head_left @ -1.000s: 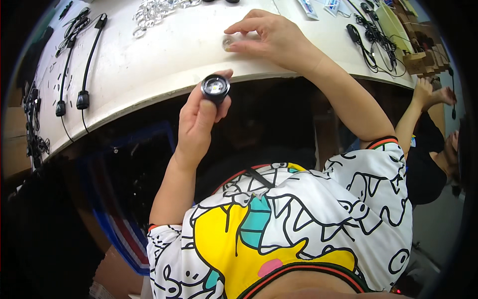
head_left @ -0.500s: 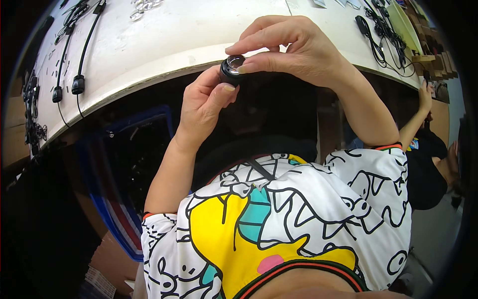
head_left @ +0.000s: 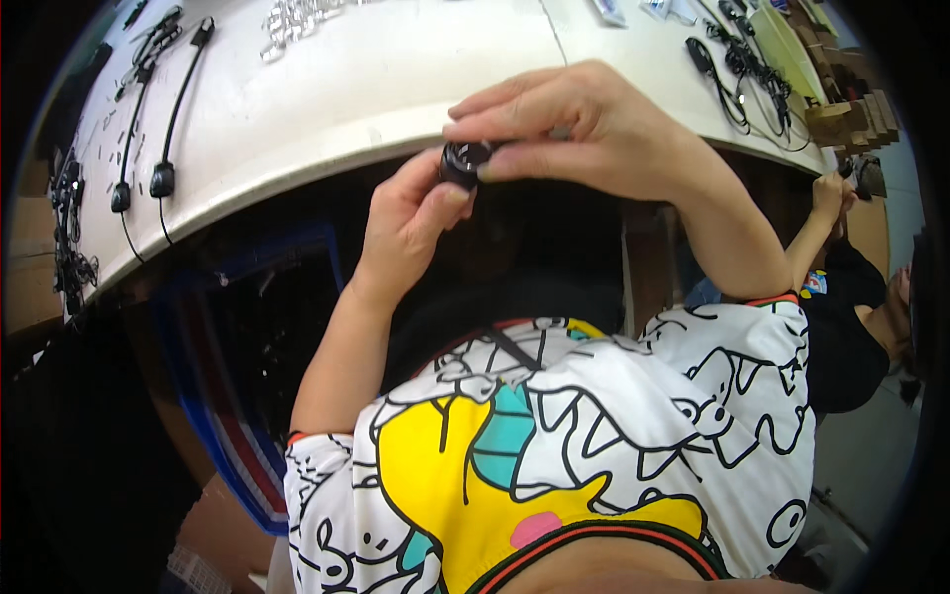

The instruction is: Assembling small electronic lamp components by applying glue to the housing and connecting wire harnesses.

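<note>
Fingers (head_left: pixel 433 210) of the left hand (head_left: pixel 401 233): wrapped round a black tube (head_left: pixel 457 168), thumb on its near side.
Fingertips (head_left: pixel 463 130) of the right hand (head_left: pixel 606 131): drawn narrow at the tube's top; from where I stand I can't tell whether they grip anything there.
Tube's place: between both hands, just off the near edge of the white table (head_left: pixel 346 94).
Table's left: black cords (head_left: pixel 164 179), lying side by side.
Far side: clear pieces (head_left: pixel 287 32) in a loose cluster.
Table's right: dark cables (head_left: pixel 742 71); farther right, a person in black (head_left: pixel 841 346).
</note>
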`<action>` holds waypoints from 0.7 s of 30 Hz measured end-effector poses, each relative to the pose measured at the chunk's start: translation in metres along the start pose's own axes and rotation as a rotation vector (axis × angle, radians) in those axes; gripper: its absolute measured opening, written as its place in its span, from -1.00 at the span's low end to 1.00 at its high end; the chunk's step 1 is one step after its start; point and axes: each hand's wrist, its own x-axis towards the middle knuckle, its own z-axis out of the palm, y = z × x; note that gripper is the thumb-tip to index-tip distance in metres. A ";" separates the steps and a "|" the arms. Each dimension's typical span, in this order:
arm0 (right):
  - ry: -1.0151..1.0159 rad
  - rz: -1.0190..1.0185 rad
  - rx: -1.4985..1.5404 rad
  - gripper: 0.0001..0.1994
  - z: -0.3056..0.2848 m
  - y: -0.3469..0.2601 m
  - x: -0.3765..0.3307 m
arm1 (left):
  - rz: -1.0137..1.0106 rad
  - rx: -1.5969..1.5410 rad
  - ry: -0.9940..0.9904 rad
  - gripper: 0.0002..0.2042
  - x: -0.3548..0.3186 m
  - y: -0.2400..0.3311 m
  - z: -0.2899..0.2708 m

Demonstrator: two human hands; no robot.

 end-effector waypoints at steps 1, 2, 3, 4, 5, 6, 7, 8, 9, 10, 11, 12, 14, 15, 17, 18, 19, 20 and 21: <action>-0.035 0.000 -0.030 -0.73 -0.006 -0.003 0.003 | 0.005 -0.006 0.005 -0.64 0.001 0.001 -0.001; -0.029 -0.014 -0.055 -0.73 -0.012 0.000 0.010 | 0.011 -0.011 0.012 -0.63 0.001 0.002 -0.002; 0.067 0.042 0.000 -0.71 -0.017 0.004 0.016 | -0.007 -0.034 0.014 -0.60 0.000 0.000 -0.004; 0.166 0.099 0.060 -0.69 -0.021 0.009 0.021 | -0.011 -0.057 0.001 -0.57 -0.002 -0.002 -0.007; 0.228 0.162 -0.089 -0.68 -0.028 0.022 0.032 | -0.001 -0.056 0.002 -0.58 -0.003 0.000 -0.007; 0.338 0.065 -0.290 -0.68 -0.033 0.045 0.042 | 0.004 -0.057 -0.006 -0.58 -0.002 0.001 -0.005; 0.349 0.106 -0.415 -0.66 -0.036 0.054 0.053 | -0.008 -0.065 0.001 -0.58 -0.005 0.002 -0.004; 0.355 0.099 -0.420 -0.66 -0.036 0.067 0.065 | -0.002 -0.063 -0.006 -0.59 -0.006 0.004 -0.004; 0.390 0.090 -0.507 -0.65 -0.036 0.081 0.072 | -0.004 -0.068 -0.019 -0.59 -0.006 0.005 -0.002; 0.413 0.075 -0.583 -0.64 -0.035 0.094 0.080 | -0.011 -0.071 -0.017 -0.59 -0.007 0.006 -0.002; 0.418 0.076 -0.585 -0.64 -0.035 0.106 0.087 | -0.009 -0.069 -0.021 -0.59 -0.007 0.008 -0.001; 0.368 0.086 -0.599 -0.64 -0.033 0.111 0.096 | -0.015 -0.078 -0.004 -0.59 -0.008 0.009 -0.002; 0.320 0.102 -0.612 -0.64 -0.034 0.118 0.098 | -0.023 -0.088 0.010 -0.59 -0.008 0.010 -0.003; 0.303 0.097 -0.639 -0.66 -0.037 0.114 0.099 | -0.009 -0.082 0.013 -0.59 -0.008 0.009 -0.005; 0.299 0.122 -0.636 -0.70 -0.038 0.102 0.096 | -0.001 -0.079 0.012 -0.59 -0.008 0.009 -0.009; 0.295 0.125 -0.633 -0.70 -0.034 0.102 0.093 | -0.004 -0.086 0.007 -0.58 -0.008 0.008 -0.010; 0.328 0.171 -0.362 -0.67 -0.031 0.103 0.088 | -0.008 -0.093 0.000 -0.57 -0.008 0.007 -0.010; 0.359 0.216 -0.090 -0.64 -0.029 0.103 0.081 | -0.014 -0.096 -0.002 -0.57 -0.007 0.006 -0.009; 0.357 0.224 -0.088 -0.64 -0.025 0.098 0.073 | -0.013 -0.104 -0.011 -0.56 -0.006 0.005 -0.009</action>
